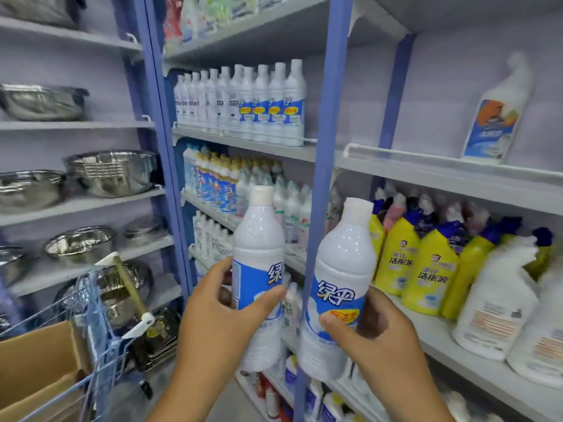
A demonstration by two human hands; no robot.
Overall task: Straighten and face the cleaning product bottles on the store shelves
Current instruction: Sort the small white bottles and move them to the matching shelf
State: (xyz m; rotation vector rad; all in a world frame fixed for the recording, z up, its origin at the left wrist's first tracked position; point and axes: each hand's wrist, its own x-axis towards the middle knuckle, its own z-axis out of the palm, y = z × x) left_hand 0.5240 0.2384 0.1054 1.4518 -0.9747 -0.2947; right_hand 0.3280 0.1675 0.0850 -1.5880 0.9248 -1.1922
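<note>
The left hand (pixel 219 309) and right hand (pixel 368 327) are each gripping an upright white plastic bottle with a blue label, the left-hand bottle (pixel 259 269) and the right-hand bottle (pixel 338 287), and the matching row of white bottles (pixel 243 105) is waiting at twelve o'clock, nearer the left hand.

- Two white bleach bottles, one gripped in the left hand (pixel 227 312) at (pixel 259 269), one in the right hand (pixel 370 327) at (pixel 341 275): glossy smooth plastic, with shiny blue printed label wraps.
- Yellow toilet cleaner bottles (pixel 432 269): glossy plastic.
- Bowls (pixel 112 172): polished, mirror-bright metal.
- Box (pixel 39 360): matt brown cardboard.
- Cart (pixel 100 339): blue coated wire.
- Shelf boards (pixel 457 175): matt painted grey.
</note>
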